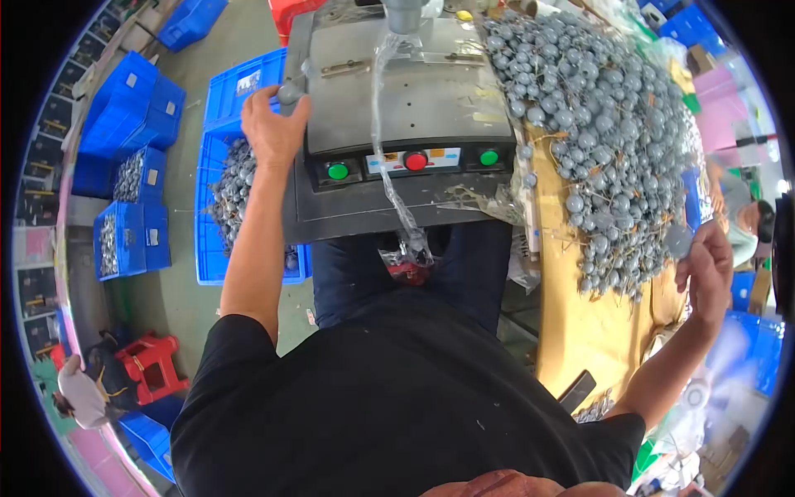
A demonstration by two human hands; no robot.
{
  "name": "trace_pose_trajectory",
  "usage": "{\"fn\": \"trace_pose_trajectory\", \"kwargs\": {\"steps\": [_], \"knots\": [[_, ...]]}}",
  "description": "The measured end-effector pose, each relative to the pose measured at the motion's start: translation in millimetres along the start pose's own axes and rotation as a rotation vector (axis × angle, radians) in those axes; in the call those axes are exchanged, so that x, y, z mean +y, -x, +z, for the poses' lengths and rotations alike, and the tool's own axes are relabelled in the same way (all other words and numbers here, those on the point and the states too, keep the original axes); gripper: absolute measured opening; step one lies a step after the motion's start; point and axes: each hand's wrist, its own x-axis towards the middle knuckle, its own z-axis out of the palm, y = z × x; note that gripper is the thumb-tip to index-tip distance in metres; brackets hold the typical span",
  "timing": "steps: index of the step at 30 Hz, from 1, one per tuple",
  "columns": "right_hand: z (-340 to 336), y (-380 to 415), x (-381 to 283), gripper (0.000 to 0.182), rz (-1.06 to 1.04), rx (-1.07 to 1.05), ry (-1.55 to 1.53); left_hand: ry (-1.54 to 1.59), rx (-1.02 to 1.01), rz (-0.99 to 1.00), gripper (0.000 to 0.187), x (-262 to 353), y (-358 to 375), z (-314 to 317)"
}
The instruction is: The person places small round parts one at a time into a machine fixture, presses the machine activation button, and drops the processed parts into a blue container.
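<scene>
My left hand [275,131] is at the left edge of a grey machine [410,91], thumb and fingers around a small grey see-through ball [290,92]. Out to the right, my right hand [709,269] pinches a larger-looking grey round piece [678,241] by its lower edge. That piece is beside a big heap of grey balls [596,124] with thin stems, spread over a yellowish tabletop [571,344]. The machine's front has two green buttons and a red button [416,161] between them. A clear plastic strip [378,108] hangs down the machine's middle.
Below my left forearm, a blue crate [203,224] holds more grey balls. Stacked blue crates [128,99] stand farther left, near a red stool [153,367] and a seated person [87,393]. At right are another person [741,219] and a spinning fan [697,393]. A dark flat object [577,390] lies at the table's near edge.
</scene>
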Motion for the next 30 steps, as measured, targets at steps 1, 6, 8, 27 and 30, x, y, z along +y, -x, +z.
{"fn": "trace_pose_trajectory", "kwargs": {"steps": [1, 6, 8, 27, 30], "knots": [[17.3, -3.8, -11.0, 0.014, -0.019, -0.071, 0.025, -0.030, 0.011, -0.032, 0.057, -15.2, -1.2, -8.6], [112.5, -33.4, -59.6, 0.016, -0.022, -0.385, 0.058, -0.378, -0.033, -0.253, 0.067, -110.0, 6.7, -12.9], [144.5, -53.1, -71.7, 0.017, -0.053, -0.486, 0.099, -0.348, 0.071, -0.216, 0.068, -115.7, 3.9, -7.4], [274.7, -89.1, -88.8, 0.019, -0.342, -0.768, 0.473, 0.873, -1.192, 0.020, 0.069, 188.7, 1.6, 60.5], [286.9, -130.5, -69.4, 0.019, -0.458, -0.529, 0.467, 1.243, -1.386, -0.339, 0.074, 136.2, 0.1, 48.7]]}}
